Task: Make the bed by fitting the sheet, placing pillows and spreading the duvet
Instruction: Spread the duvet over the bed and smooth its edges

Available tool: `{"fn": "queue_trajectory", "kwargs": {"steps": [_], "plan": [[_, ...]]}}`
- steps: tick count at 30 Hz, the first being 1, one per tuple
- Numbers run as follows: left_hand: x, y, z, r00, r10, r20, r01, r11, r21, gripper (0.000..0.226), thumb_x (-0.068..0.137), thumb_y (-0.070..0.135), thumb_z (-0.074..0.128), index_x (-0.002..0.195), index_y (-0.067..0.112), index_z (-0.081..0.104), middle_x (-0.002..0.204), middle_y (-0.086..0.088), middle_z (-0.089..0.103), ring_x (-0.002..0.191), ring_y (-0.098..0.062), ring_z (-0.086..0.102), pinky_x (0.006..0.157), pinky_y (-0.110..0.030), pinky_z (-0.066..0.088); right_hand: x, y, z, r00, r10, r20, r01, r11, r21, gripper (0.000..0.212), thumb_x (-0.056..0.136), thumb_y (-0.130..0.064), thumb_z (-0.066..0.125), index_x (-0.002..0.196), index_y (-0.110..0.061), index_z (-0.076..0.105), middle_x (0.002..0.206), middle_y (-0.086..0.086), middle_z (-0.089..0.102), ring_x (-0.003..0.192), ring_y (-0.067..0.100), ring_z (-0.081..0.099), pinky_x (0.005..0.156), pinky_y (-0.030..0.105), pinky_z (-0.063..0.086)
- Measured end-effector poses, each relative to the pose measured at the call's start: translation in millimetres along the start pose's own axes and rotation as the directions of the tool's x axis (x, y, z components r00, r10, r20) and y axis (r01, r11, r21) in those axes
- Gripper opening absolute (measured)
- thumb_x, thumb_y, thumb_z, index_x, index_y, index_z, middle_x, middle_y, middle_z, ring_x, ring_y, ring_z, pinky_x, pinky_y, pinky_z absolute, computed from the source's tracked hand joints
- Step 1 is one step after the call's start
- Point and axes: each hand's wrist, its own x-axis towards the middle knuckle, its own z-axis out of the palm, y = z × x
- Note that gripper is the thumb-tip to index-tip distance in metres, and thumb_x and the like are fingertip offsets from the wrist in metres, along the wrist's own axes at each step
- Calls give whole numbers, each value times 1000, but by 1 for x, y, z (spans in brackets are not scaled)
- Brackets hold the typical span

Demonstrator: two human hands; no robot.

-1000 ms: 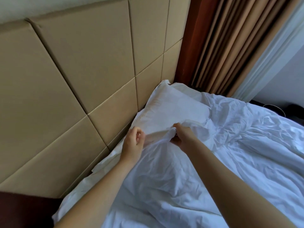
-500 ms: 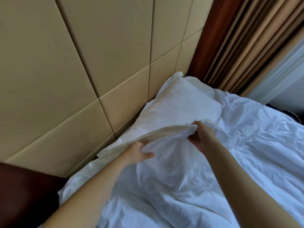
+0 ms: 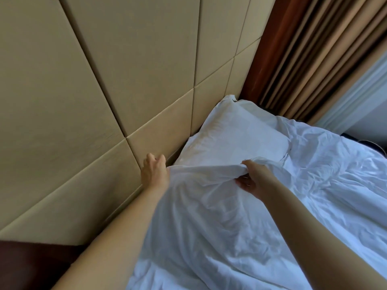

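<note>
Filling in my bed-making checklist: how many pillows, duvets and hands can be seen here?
pillow: 1
duvet: 1
hands: 2 (left hand, right hand)
Total: 4

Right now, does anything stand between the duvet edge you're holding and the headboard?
Yes: the pillow lies against the headboard, directly beyond the duvet edge gripped by the right hand. The left hand sits at the edge's left end, beside the headboard. Nothing else visible.
</note>
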Motion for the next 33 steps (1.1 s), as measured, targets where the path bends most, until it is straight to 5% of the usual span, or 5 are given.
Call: {"fn": "queue_trajectory", "kwargs": {"steps": [7,13,22,27,33], "plan": [[-26,50,12,871,288,397,82,714,-696,33,94,47,45,113,23,58,109,3,60,102,-13,54,75,-13,40,9,-3,-3,1000,-17,11,17,1000,17,13,94,-14,49,81,-11,52,79,11,56,70,21,57,59,31,47],[-16,44,28,628,342,699,131,839,-527,41,72,55,71,85,17,64,75,-4,60,60,-20,59,48,-28,47,19,-10,-1,996,-79,-39,73,990,-118,15,89,-14,52,76,-8,56,76,14,58,68,23,55,58,30,46],[27,1,12,989,-31,146,107,827,-551,28,94,13,48,66,12,53,61,-1,56,58,-21,57,55,-33,42,50,3,87,935,-348,-73,306,892,-332,26,95,-28,46,92,-7,60,89,15,55,87,24,52,85,36,43],[51,36,4,969,-245,-29,143,652,-745,27,97,18,47,76,5,57,59,-6,60,43,-9,59,43,-14,43,68,-52,121,819,-560,-126,523,818,-242,38,93,-29,47,120,-3,54,112,5,57,108,18,51,103,35,38],[106,47,33,874,-484,-54,219,490,-844,21,89,19,51,80,4,61,78,-15,67,77,-34,66,72,-45,56,103,-81,141,843,-538,-14,481,766,-426,47,98,-30,42,122,9,50,123,26,55,116,37,52,97,39,42]]}}
